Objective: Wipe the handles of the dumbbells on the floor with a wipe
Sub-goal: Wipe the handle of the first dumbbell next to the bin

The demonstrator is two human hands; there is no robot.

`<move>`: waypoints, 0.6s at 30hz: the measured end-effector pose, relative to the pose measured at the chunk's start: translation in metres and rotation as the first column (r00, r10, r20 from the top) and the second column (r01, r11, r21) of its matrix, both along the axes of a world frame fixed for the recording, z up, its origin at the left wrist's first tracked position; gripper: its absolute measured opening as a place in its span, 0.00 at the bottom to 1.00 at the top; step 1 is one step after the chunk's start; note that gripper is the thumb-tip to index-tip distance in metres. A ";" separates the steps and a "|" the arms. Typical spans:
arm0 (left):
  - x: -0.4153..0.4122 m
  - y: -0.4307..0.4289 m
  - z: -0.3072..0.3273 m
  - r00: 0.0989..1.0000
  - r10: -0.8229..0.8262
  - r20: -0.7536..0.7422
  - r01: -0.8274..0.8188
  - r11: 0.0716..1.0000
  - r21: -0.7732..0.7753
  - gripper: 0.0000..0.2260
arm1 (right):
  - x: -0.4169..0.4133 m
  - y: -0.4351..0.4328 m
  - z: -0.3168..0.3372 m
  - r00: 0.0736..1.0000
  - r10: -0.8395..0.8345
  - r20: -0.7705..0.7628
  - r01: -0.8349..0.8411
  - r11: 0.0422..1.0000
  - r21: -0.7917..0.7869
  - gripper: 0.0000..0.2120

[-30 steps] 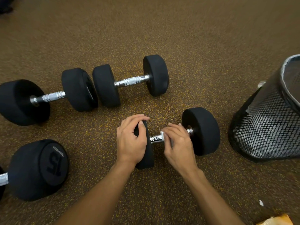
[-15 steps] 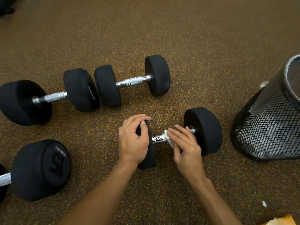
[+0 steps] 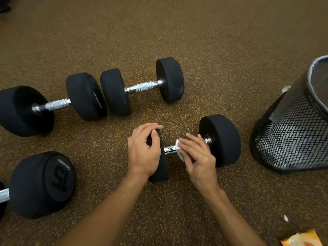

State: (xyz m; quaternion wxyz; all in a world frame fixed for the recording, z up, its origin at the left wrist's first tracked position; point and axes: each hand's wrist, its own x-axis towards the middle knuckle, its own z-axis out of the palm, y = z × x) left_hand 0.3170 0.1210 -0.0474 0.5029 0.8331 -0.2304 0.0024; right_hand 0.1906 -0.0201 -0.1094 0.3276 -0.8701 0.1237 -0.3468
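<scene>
While between hands (image 3: 144,153) (image 3: 199,158), wipe (image 3: 178,148) on handle (image 3: 169,150).

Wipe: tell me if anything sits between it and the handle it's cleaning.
Nothing visible does. The right hand holds the wipe directly on the near dumbbell's handle; the left hand grips that dumbbell's left head.

The floor (image 3: 195,41) is brown, flecked all over with yellow, and evenly lit. A black mesh bin (image 3: 291,139) stands on it well to the right of the right hand (image 3: 197,157). Right of that hand and nearer the person, a small white scrap (image 3: 285,218) and an orange packet (image 3: 300,239) lie on it.
</scene>
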 end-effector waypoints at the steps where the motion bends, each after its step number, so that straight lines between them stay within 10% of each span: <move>1: 0.000 0.000 0.000 1.000 -0.001 0.003 0.001 1.000 -0.002 0.16 | 0.001 0.001 -0.001 0.999 0.031 -0.007 -0.032 0.999 -0.021 0.13; 18: 0.001 0.000 -0.001 1.000 -0.003 0.001 0.003 1.000 0.012 0.15 | -0.006 -0.018 0.002 0.994 0.025 -0.109 -0.043 0.984 -0.172 0.17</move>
